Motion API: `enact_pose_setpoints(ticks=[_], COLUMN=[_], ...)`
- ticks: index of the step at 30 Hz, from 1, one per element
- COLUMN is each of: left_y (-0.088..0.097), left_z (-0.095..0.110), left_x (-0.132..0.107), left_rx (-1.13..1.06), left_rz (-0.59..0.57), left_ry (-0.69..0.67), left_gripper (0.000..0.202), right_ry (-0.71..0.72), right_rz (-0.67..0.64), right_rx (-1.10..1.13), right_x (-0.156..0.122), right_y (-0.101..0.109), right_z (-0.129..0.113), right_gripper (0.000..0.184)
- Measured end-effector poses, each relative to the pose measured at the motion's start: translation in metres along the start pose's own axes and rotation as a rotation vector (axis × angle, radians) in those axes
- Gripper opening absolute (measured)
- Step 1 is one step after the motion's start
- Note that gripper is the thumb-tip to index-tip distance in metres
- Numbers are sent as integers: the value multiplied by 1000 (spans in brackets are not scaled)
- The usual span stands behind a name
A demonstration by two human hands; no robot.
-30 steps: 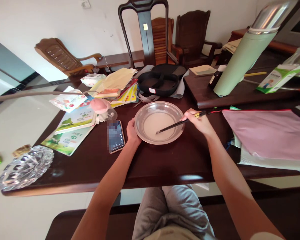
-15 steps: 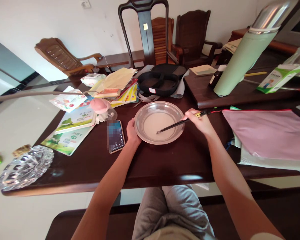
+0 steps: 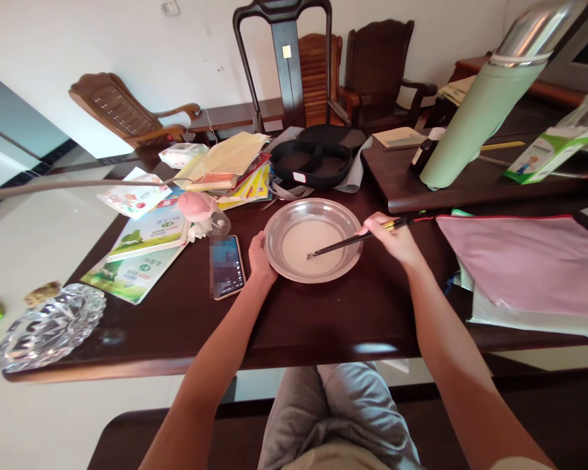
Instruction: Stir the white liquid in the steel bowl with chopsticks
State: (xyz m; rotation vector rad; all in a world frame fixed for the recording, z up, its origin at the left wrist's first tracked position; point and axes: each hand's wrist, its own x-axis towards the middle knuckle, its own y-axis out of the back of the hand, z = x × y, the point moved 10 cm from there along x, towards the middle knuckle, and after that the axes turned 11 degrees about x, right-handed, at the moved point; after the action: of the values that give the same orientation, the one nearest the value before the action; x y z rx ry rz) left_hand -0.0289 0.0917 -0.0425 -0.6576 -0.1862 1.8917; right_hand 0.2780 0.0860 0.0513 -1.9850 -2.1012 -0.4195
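Note:
A round metal bowl (image 3: 347, 269) stands on the dark wooden table (image 3: 313, 326), with a pale, milky mixture (image 3: 301, 238) in its bottom. My left hand (image 3: 261, 258) grips the left rim of the bowl, fingers partly hidden behind its side. In my right hand (image 3: 389, 236) is a pair of black chopsticks (image 3: 340, 244) with gold bands near the upper ends. Their tips dip into the mixture near the middle of the bowl. A phone (image 3: 227, 266) with a lit screen lies just left of my left hand.
Left are booklets (image 3: 132, 274), a pink-topped figurine (image 3: 196, 205) and a glass dish (image 3: 53, 326). Behind the bowl lies a black case (image 3: 313, 160). At right are a pink pouch (image 3: 529, 261) and a raised board (image 3: 402, 186) bearing a green thermos (image 3: 485, 117).
The chopstick tips have shifted very slightly upward in the mixture. Both hands keep their places, and the bowl has not moved noticeably.

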Motion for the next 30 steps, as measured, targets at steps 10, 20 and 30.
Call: enact_pose_setpoints(ticks=[10,20,30], left_y=[-1,-3,-1], left_z=[0,1,0], left_x=[-2,-3,0], left_rx=[1,5,-4], left_rz=[-2,-8,-3], left_ry=[14,14,-3], left_gripper=[24,22,21], right_ry=[50,56,36], right_rz=[241,44,5], right_rx=[-6,-105,-56], right_x=[-2,0,0], right_y=[36,0,-2], right_z=[-4,-2,-1], right_gripper=[55,49,52])
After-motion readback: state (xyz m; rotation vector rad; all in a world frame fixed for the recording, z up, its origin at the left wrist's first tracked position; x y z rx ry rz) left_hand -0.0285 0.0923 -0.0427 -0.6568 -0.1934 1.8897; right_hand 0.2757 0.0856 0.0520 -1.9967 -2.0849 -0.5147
